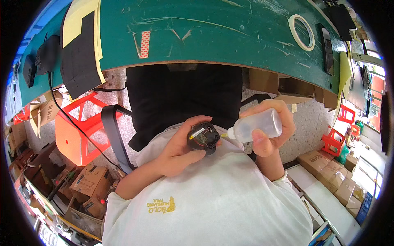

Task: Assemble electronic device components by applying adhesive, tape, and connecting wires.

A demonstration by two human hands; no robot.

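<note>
Two bare hands work just above the person's lap, in front of the white shirt (205, 201). The left hand (178, 153) holds a rounded black casing (204, 141), its fingers and thumb closed around the sides, so that the side with small parts and thin wires shows. A pale, shiny strip with yellow at one end (197, 133) lies across it. The right hand (286, 127) grips a translucent squeeze bottle (256, 126), thumb on one side and fingers curled over the other, the bottle tilted nearly flat. Its yellowish nozzle (224, 135) points at the casing's right edge; whether it touches cannot be told.

Gold lettering with a small emblem (163, 206) sits upside down on the shirt. Dark printing marks a cardboard box (91, 180) at lower left and another carton (45, 110) above it. On the green counter (205, 43) lie a red-and-white patterned strip (145, 44), its pattern too small to make out, and a roll of pale tape (301, 32).
</note>
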